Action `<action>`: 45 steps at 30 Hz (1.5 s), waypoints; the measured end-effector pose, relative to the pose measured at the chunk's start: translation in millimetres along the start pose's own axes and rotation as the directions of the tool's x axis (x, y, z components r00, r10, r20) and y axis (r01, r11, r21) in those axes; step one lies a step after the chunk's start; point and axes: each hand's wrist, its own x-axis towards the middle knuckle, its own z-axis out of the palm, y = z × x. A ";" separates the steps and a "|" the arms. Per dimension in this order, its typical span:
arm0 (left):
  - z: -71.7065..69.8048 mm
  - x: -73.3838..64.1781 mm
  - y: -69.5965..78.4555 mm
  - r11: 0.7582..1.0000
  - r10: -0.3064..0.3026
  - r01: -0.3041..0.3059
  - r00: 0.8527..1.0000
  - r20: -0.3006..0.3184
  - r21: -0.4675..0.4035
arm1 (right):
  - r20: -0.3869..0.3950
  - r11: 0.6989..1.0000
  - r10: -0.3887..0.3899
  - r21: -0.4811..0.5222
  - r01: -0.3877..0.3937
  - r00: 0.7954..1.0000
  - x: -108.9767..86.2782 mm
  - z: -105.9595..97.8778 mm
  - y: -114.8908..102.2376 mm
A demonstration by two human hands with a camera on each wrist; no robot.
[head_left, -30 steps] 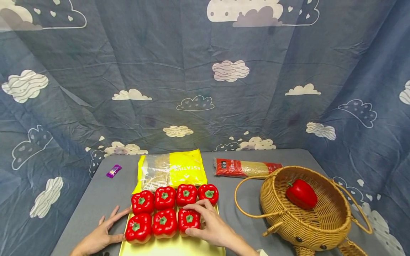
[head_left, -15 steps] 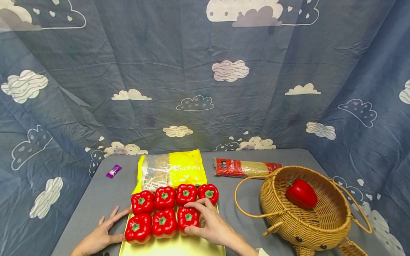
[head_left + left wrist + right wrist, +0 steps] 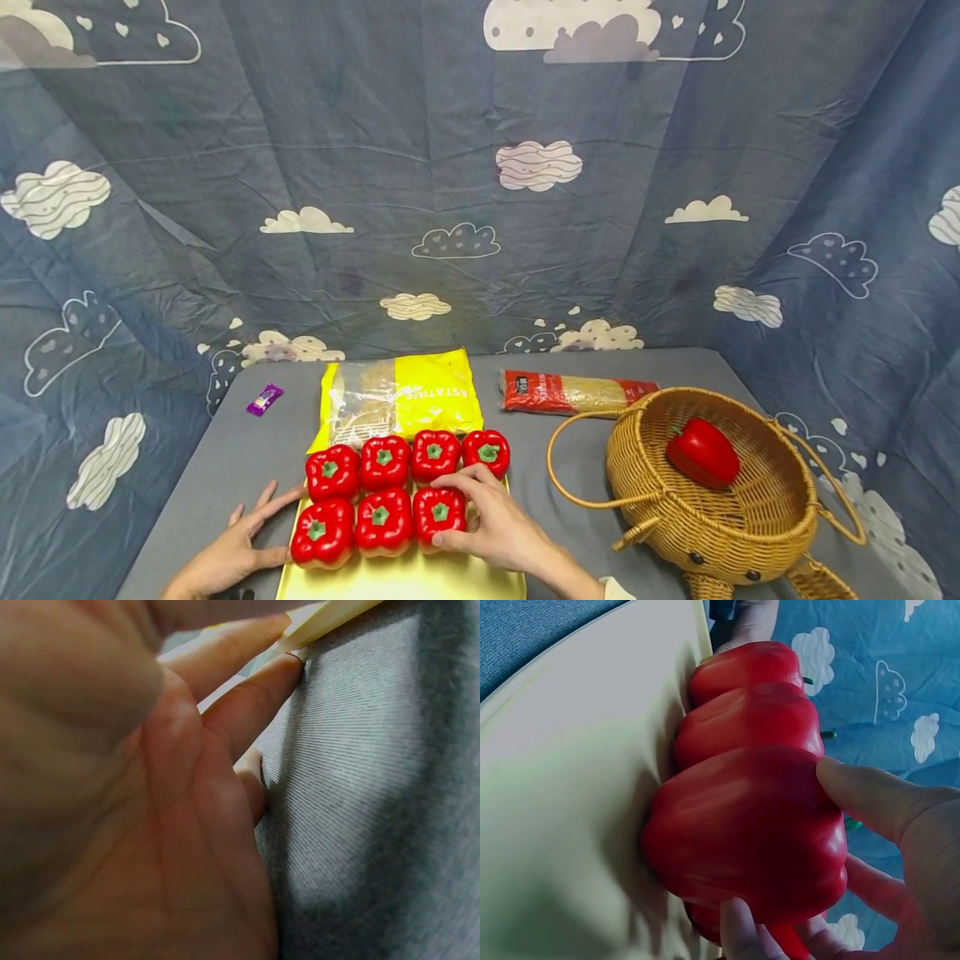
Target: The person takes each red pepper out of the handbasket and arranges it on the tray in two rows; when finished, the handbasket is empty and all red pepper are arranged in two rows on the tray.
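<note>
Red bell peppers with green stems stand upright in two rows on a pale yellow tray (image 3: 397, 579). My right hand (image 3: 498, 521) holds the right-end bell pepper (image 3: 439, 512) of the front row, thumb on its near side and fingers over its far side. In the right wrist view that bell pepper (image 3: 750, 832) sits on the tray in line with two others. My left hand (image 3: 232, 546) rests at the tray's left edge with fingers extended, its thumb by the left-end bell pepper (image 3: 322, 533). The left wrist view shows its fingers (image 3: 255, 697) along the tray's rim.
Behind the tray lies a yellow, partly clear pasta bag (image 3: 405, 396). A red noodle packet (image 3: 577, 392) is further right. One bell pepper (image 3: 703, 452) lies inside a wicker basket (image 3: 637, 458) with looped handles. A small purple wrapped sweet (image 3: 265, 400) lies at back left.
The bell pepper in my right hand has shifted very slightly left, closer to its neighbour. My left hand has stayed where it was.
</note>
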 end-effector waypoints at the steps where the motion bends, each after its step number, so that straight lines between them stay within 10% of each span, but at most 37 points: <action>1: 0.1 -0.3 -0.2 1.000 0.004 -0.004 1.000 0.002 0.002 | -0.002 1.000 -0.001 0.003 0.001 1.000 0.2 0.2 0.4; 28: -1.4 -3.5 -4.0 1.000 0.029 -0.029 1.000 0.003 -0.003 | -0.044 0.993 -0.044 -0.112 0.039 0.998 -1.0 -3.2 -1.3; 45: 0.2 0.1 -5.6 0.997 0.076 -0.076 0.997 -0.011 0.010 | -0.047 0.983 -0.037 -0.181 0.028 0.998 -47.5 -83.8 -30.0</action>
